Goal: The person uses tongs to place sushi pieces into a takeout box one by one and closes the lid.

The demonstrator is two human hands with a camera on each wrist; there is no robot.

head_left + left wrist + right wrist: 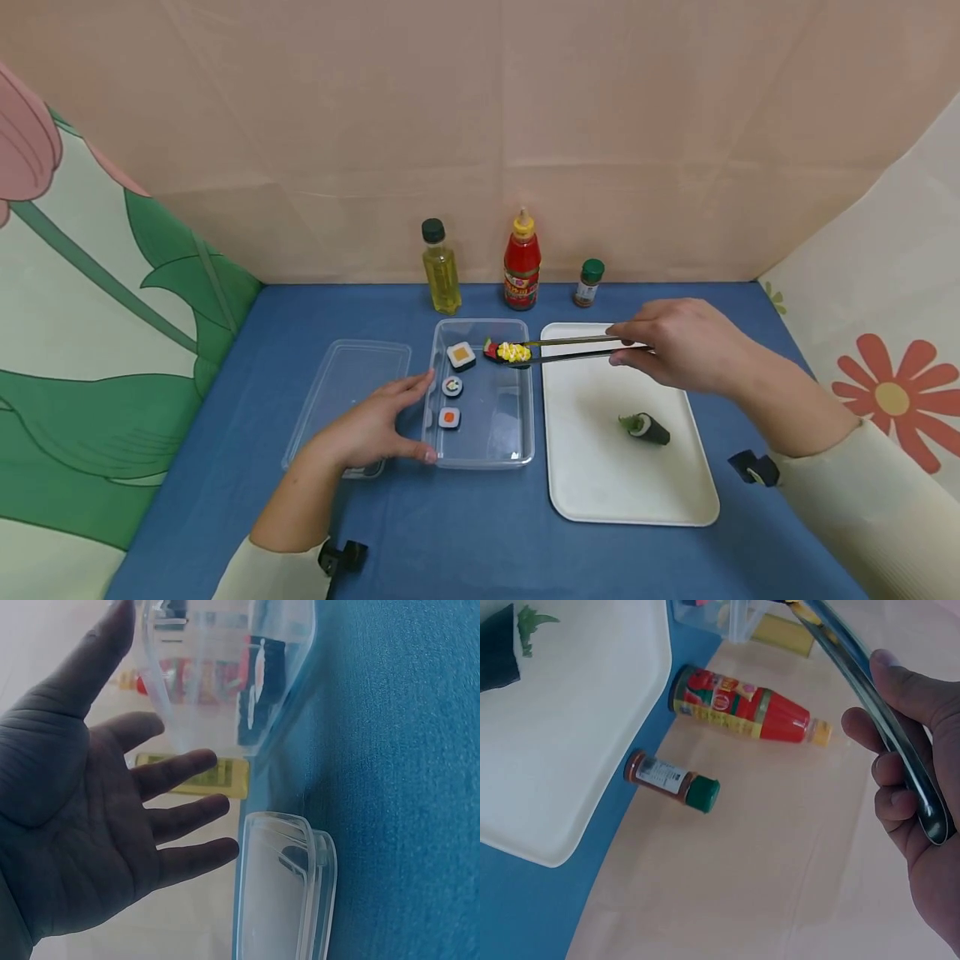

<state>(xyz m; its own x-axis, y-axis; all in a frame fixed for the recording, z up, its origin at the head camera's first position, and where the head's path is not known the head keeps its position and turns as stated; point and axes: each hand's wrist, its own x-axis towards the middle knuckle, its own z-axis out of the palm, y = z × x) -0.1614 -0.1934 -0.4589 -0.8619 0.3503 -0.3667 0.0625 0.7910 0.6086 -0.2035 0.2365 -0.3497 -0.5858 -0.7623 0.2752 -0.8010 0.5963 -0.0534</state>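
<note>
My right hand (pixel 678 346) grips slim metal tongs (pixel 870 697). Between the tong tips, over the right part of a clear plastic container (pixel 487 458), is a sushi piece (pixel 513 352) with a yellow topping and a red and green end. Along the container's left side sit three sushi rolls: a square one with a yellow centre (pixel 461 356), a round one (pixel 452 386) and one with an orange centre (pixel 449 417). My left hand (pixel 375 429) has its fingers spread beside the container's left wall, with fingertip and thumb right at its edge.
A white tray (pixel 600 492) right of the container bears a seaweed hand roll (pixel 648 428). The clear lid (pixel 352 375) lies left, partly under my left forearm. Behind stand an oil bottle (pixel 442 279), a red sauce bottle (pixel 522 267) and a green-capped spice jar (pixel 588 283).
</note>
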